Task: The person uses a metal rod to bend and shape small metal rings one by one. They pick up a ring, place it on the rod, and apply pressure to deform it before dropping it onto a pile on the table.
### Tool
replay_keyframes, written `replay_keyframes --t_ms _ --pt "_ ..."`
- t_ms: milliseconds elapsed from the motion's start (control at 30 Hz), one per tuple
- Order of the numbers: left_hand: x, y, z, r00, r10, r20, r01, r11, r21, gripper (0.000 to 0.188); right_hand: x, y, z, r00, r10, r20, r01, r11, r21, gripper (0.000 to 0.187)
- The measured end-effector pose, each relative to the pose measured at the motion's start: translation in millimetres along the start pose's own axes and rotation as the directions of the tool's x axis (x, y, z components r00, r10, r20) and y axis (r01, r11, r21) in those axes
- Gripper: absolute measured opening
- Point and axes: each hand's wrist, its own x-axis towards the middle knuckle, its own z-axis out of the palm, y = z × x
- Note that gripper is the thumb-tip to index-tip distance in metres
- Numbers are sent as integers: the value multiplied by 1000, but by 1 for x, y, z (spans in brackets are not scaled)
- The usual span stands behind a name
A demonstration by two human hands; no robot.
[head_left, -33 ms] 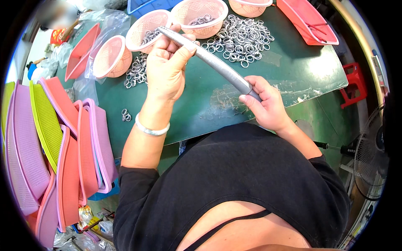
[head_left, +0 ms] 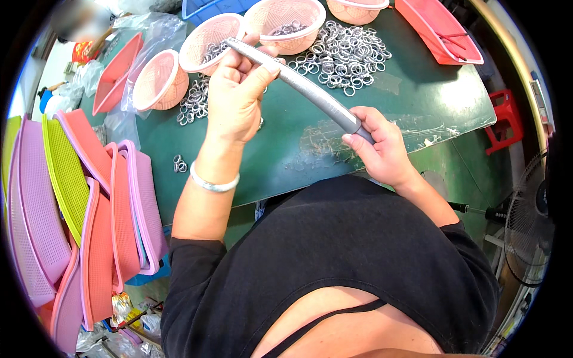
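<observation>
A grey tapered ring mandrel point(head_left: 322, 104) slants over the green table, its thin end up and to the left. My right hand point(head_left: 383, 149) is wrapped round its dark handle at the thick end. Near the thin end my left hand point(head_left: 234, 104) is closed on the rod, thumb on the near side and fingers behind. Whether a ring sits under those fingers I cannot make out. Beyond the rod lies a large heap of silver metal rings point(head_left: 352, 56). A smaller heap of rings point(head_left: 192, 106) is left of my left hand, and a few loose rings point(head_left: 179, 164) lie nearer me.
Pink round baskets point(head_left: 170, 95) line the table's far side, some holding rings. A red tray point(head_left: 427, 30) stands at the far right, another pink tray point(head_left: 113, 80) at the far left. Stacked plastic baskets point(head_left: 98, 238) crowd my left; a fan point(head_left: 528, 209) and red stool point(head_left: 505, 122) are right.
My left hand has shifted very slightly left along with its wrist, uncovering a bit of ring beside it on the table. Both hands keep their hold on the mandrel.
</observation>
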Motion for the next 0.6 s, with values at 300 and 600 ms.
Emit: replay_keyframes --t_ms 300,600 --pt "-1 2 -13 989 -149 -3 149 984 97 23 1 2 5 995 -83 -59 68 973 -219 30" --pt "51 25 -96 948 215 -235 -141 945 296 24 -13 11 -1 1000 6 -13 -8 987 -163 27"
